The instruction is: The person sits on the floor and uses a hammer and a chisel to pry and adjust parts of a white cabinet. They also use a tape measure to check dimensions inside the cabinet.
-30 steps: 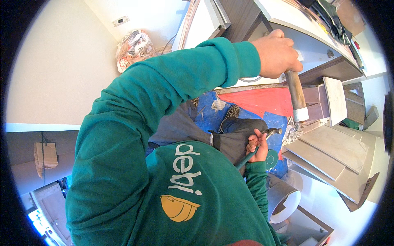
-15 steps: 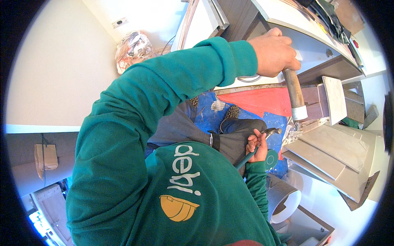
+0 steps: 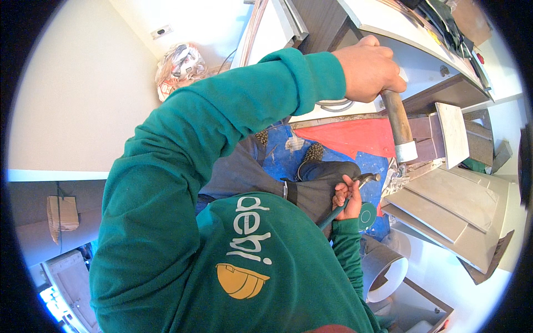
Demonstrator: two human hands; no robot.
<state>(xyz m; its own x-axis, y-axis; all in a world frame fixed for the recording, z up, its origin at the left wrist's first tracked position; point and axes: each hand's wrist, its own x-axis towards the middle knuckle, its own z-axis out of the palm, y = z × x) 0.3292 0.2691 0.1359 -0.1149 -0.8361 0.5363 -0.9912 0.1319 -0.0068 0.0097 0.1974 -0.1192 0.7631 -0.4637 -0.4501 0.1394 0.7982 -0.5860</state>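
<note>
My left arm, in a green sleeve, reaches up and across to the right. My left hand (image 3: 367, 69) is closed around a thick wooden handle (image 3: 397, 119), which sticks out downward and has a whitish end; any part beyond the fist is hidden. Lower down, close to my bent knee, my right hand (image 3: 348, 201) faces palm up, its fingers curled round a hammer (image 3: 368, 178). The hammer's metal head points to the upper right. Its dark shaft runs down to the left against my body.
A cabinet (image 3: 411, 61) with an open front stands behind my left hand. Blue sheeting (image 3: 280, 158) and a red sheet (image 3: 350, 137) cover the floor. Loose boards (image 3: 444, 205) are stacked at the right, above a grey-white cylinder (image 3: 386, 277). A crumpled plastic bag (image 3: 180, 66) lies upper left.
My left hand and the wooden handle have shifted very slightly to the left and up. My right hand and the hammer stay where they were.
</note>
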